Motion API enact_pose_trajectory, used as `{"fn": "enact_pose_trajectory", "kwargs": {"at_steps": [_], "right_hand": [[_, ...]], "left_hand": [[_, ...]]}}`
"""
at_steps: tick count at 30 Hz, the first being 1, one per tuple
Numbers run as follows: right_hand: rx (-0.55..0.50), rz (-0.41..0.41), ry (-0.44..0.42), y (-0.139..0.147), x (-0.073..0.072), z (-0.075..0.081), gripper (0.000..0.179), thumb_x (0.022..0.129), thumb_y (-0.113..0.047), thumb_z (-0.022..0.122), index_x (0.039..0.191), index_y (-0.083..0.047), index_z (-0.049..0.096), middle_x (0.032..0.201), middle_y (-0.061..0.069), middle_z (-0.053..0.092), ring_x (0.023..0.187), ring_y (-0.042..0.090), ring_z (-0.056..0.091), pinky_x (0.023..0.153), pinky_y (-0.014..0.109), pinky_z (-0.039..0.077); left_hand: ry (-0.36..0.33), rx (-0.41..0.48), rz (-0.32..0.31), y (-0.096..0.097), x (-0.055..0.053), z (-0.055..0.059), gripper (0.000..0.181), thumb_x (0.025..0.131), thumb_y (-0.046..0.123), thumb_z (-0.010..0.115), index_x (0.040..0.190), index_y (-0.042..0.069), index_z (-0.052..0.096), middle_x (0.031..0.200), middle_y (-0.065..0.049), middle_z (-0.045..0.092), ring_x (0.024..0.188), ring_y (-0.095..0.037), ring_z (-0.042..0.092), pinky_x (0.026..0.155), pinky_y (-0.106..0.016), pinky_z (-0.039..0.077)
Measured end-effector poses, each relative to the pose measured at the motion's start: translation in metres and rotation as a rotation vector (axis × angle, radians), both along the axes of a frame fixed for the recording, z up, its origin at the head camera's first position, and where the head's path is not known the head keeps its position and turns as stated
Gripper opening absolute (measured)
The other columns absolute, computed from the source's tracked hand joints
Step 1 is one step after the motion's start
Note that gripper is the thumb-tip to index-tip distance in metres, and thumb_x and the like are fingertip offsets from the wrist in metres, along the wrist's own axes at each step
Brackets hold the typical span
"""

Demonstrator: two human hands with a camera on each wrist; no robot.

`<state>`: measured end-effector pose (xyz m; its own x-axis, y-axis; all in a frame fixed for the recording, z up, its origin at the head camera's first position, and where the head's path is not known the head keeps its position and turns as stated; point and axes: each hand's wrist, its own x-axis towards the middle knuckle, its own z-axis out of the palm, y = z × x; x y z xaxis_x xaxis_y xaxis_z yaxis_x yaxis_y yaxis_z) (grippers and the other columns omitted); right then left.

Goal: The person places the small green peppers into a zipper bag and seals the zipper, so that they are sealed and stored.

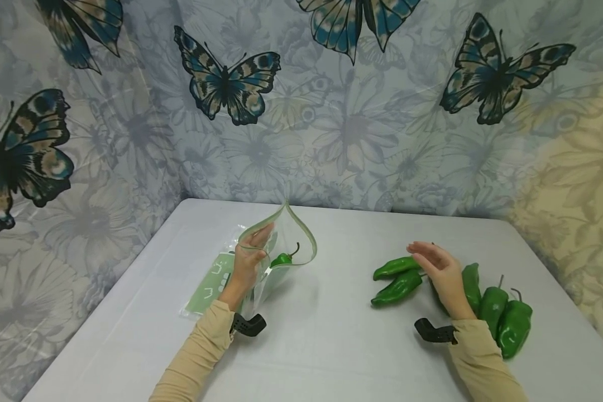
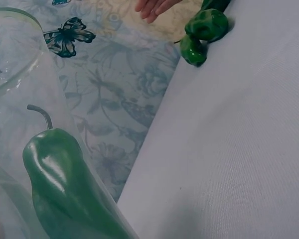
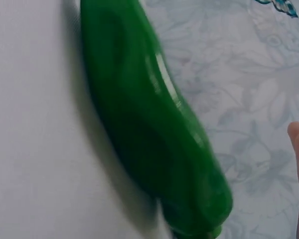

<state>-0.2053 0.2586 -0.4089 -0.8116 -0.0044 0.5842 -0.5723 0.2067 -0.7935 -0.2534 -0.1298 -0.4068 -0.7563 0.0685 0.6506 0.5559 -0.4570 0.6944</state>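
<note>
My left hand [image 1: 246, 267] grips one side of a clear zip bag [image 1: 314, 245] with a green rim, its mouth spread wide. Inside the bag lies a green pepper [image 1: 282, 259], its curved stem pointing up; the left wrist view shows this bagged pepper [image 2: 65, 184] through the plastic. Over on the right, my right hand [image 1: 442, 276] hovers above loose green peppers with fingers extended and nothing held. Two peppers [image 1: 397, 288] lie left of it, and several more [image 1: 515, 329] to its right, partly hidden by the hand and sleeve. One pepper [image 3: 144, 114] fills the right wrist view.
A green printed plastic packet [image 1: 208, 290] lies flat on the white table [image 1: 341, 346] beneath and left of the left hand. Butterfly-patterned cloth [image 1: 352, 139] hangs behind the table's far edge. Each wrist carries a black camera mount [image 1: 434, 330].
</note>
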Motion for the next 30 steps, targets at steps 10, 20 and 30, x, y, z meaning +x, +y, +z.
{"fn": "enact_pose_trajectory", "kwargs": {"at_steps": [10, 20, 30], "right_hand": [[-0.017, 0.036, -0.02, 0.021, -0.018, -0.033, 0.034, 0.085, 0.002, 0.058, 0.118, 0.008, 0.052, 0.11, 0.011, 0.06, 0.1, 0.014, 0.056, 0.08, 0.019, 0.045], [-0.032, 0.021, -0.055, 0.016, 0.014, -0.024, 0.033, 0.084, 0.004, 0.059, 0.113, 0.016, 0.05, 0.108, 0.009, 0.061, 0.099, 0.01, 0.056, 0.08, 0.017, 0.045], [0.085, 0.134, -0.101, 0.024, 0.015, -0.03, 0.027, 0.082, 0.021, 0.046, 0.11, 0.022, 0.047, 0.111, 0.0, 0.058, 0.105, 0.003, 0.051, 0.084, 0.018, 0.042]], "left_hand": [[-0.005, -0.012, -0.001, -0.001, -0.001, -0.002, 0.066, 0.069, 0.042, 0.073, 0.119, 0.003, 0.053, 0.118, -0.004, 0.057, 0.116, -0.022, 0.045, 0.101, -0.036, 0.027], [-0.016, 0.026, -0.024, -0.002, -0.001, -0.002, 0.062, 0.068, 0.039, 0.074, 0.117, 0.006, 0.054, 0.117, -0.004, 0.057, 0.115, -0.02, 0.046, 0.101, -0.035, 0.027], [-0.012, 0.034, 0.0, -0.003, -0.002, -0.001, 0.062, 0.067, 0.039, 0.074, 0.115, 0.006, 0.055, 0.116, -0.004, 0.058, 0.113, -0.019, 0.048, 0.101, -0.035, 0.028]]}}
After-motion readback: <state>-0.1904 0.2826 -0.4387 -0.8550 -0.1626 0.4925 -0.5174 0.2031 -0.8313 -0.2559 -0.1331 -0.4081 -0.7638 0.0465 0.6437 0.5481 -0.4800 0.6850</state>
